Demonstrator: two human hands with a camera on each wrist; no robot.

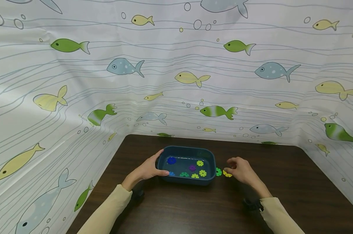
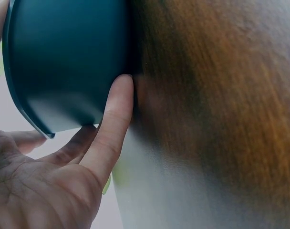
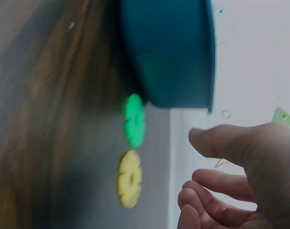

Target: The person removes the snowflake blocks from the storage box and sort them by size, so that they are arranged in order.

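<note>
A dark teal plastic bin (image 1: 191,181) stands on the table, with several notched flower-shaped discs inside, among them a blue disc (image 1: 171,160), a purple disc (image 1: 192,168) and a yellow-green disc (image 1: 200,163). My left hand (image 1: 148,168) holds the bin's left end, thumb over the rim and fingers against the outer wall (image 2: 64,62). Just off the bin's right end, a green disc (image 1: 218,172) and a yellow disc (image 1: 227,174) lie side by side on the table. Close over the yellow one is my right hand (image 1: 243,169), fingers loosely bent, nothing between thumb and fingertips (image 3: 197,136).
The dark wood table (image 1: 194,211) reaches back to a white sheet (image 1: 170,48) printed with fish, which hangs behind and on both sides. A dark band (image 1: 252,204) sits at my right wrist.
</note>
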